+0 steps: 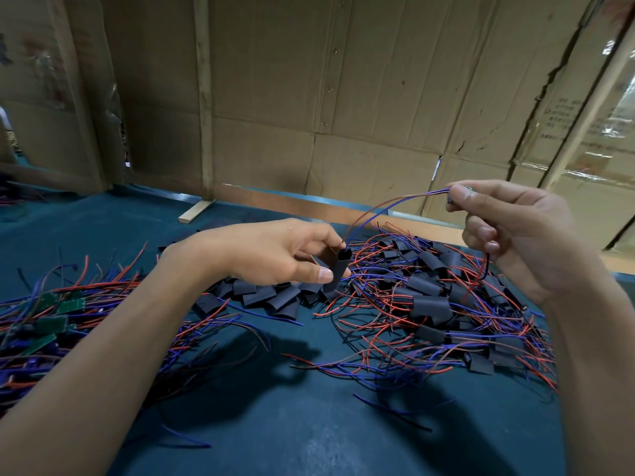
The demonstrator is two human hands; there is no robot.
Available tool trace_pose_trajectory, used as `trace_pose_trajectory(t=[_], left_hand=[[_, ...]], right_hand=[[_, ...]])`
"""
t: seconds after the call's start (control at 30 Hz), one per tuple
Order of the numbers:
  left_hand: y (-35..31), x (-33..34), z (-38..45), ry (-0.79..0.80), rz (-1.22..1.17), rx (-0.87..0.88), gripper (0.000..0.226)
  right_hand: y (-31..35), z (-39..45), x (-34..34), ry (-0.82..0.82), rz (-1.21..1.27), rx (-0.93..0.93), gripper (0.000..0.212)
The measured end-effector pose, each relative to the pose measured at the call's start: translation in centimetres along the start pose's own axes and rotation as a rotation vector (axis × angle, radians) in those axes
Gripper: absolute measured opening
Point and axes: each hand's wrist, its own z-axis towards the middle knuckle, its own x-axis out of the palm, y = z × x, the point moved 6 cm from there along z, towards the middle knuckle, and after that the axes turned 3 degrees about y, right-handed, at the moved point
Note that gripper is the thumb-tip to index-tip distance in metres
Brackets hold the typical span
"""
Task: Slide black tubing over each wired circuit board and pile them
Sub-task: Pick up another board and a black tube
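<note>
The left hand (275, 250) pinches a short black flattened tube (338, 266) above the dark teal tabletop (309, 424). Thin red and blue wires (385, 207) arc from the tube's mouth up to the right hand (515, 235), which pinches their far end. A pile of black-sleeved, wired boards (433, 304) lies beneath, with bare green circuit boards (51, 317) heaped at left.

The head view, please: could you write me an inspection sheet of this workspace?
Surface: dark teal cloth table top, bare patch in front.
Job's things: black tubing piece pinched in the left hand, red and blue wires entering its top; the board end is in the right hand, mostly hidden. Bare green boards at left; loose tubing pieces at centre; sleeved pile at right.
Clutter: wooden strip at the far edge.
Grippers: both hands pinching, raised above the table.
Cables: red and blue leads tangled across all piles.
Surroundings: cardboard wall behind.
</note>
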Motion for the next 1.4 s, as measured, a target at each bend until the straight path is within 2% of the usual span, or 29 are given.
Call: trace_pose_trajectory(t=[0.2,0.5,0.6,0.73,0.97,1.07,1.17,1.3,1.4], left_hand=[[0.2,-0.2,0.1,-0.013,0.000,0.003,0.035],[0.6,-0.8,-0.1,-0.054,-0.012,0.016,0.028],[0.1,-0.9,0.0,-0.108,-0.010,0.030,0.028],[-1.4,-1.6,-0.3,-0.268,0.204,0.098,0.035],[-4.2,-1.9,-1.5,-0.493,0.453,0.331,0.038],[-4.7,-2.0,-1.9,-0.591,0.517,0.390,0.040],[-4.7,-2.3,-2.0,-0.639,0.569,0.395,0.036],[-5.0,-2.2,-2.1,-0.667,0.614,0.390,0.034],[-5.2,-2.1,-2.1,-0.672,0.671,0.366,0.035]], right_hand=[[-0.2,0.0,0.3,0.062,-0.077,0.017,0.037],[-0.1,-0.3,0.5,0.093,-0.169,0.053,0.040],[-0.2,-0.6,1.2,0.120,-0.336,0.071,0.043],[-0.6,-0.6,3.4,0.194,-0.409,0.071,0.044],[-1.5,-0.9,6.5,0.272,-0.209,0.119,0.031],[-1.6,-0.8,7.0,0.258,-0.150,0.136,0.036],[-1.4,-0.7,7.0,0.241,-0.106,0.133,0.040],[-1.5,-0.7,7.1,0.254,-0.128,0.120,0.030],[-1.5,-0.8,7.2,0.247,-0.159,0.100,0.032]])
